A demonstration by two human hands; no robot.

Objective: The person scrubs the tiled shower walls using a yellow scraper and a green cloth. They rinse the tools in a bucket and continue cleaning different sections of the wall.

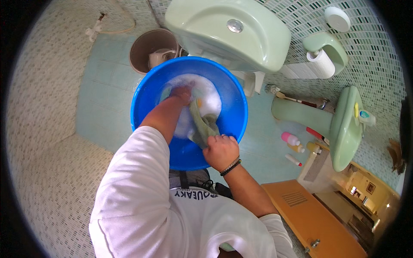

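Observation:
A large blue plastic basin (190, 161) in front of me holds water and white suds (209, 93). My right hand (222, 151), with bracelets on its wrist, is closed on a wet green cloth (201, 124) near the basin's near right rim. The cloth runs down into the suds. My left hand (182, 93) is lowered into the suds in the back left of the basin; its fingers are mostly hidden, so its grip cannot be told. Beside it lies some light teal cloth (165, 93), partly under water. A small orange patch shows in the foam next to the green cloth.
A brown bucket (137, 48) with a pale dipper stands behind left, beside the green toilet (206, 19). Paper roll (326, 66) hangs at right. Right of the basin are a green pedestal washbasin (343, 135), several bottles (290, 138) on the tiled floor and an orange door (300, 206).

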